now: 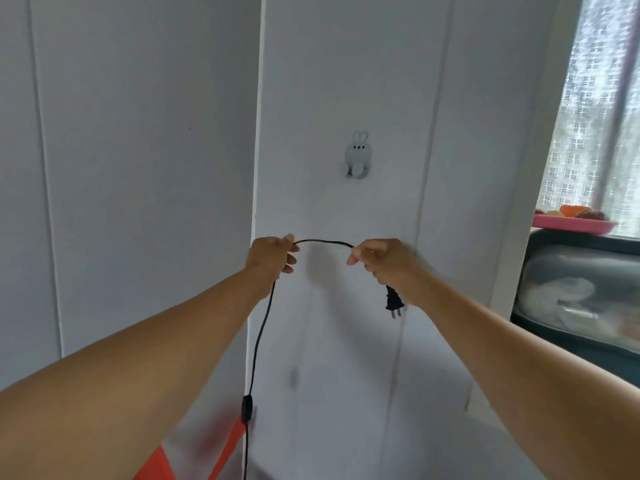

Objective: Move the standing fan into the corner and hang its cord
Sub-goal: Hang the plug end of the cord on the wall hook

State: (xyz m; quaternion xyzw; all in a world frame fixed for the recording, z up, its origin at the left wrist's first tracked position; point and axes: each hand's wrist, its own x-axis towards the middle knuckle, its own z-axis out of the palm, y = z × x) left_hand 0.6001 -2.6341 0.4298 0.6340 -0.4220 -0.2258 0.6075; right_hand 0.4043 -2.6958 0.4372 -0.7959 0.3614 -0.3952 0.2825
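A thin black cord (pixel 323 241) is stretched in a short arc between my two hands, in front of a white wall panel. My left hand (pixel 272 254) pinches it on the left; from there the cord drops down past an inline switch (pixel 246 408). My right hand (pixel 382 259) is closed on it near the end, and the black two-pin plug (pixel 394 302) dangles below that hand. A grey rabbit-shaped wall hook (pixel 358 155) is fixed to the panel above and between my hands, apart from the cord. The fan itself is out of view.
An orange shape (pixel 221 452) shows at the bottom beside the cord, blurred. At the right stand a dark container with a clear lid (pixel 578 299), a pink tray (pixel 571 225) with colourful items and a curtained window (pixel 602 109). A wall corner edge (pixel 258 133) runs vertically left of the hook.
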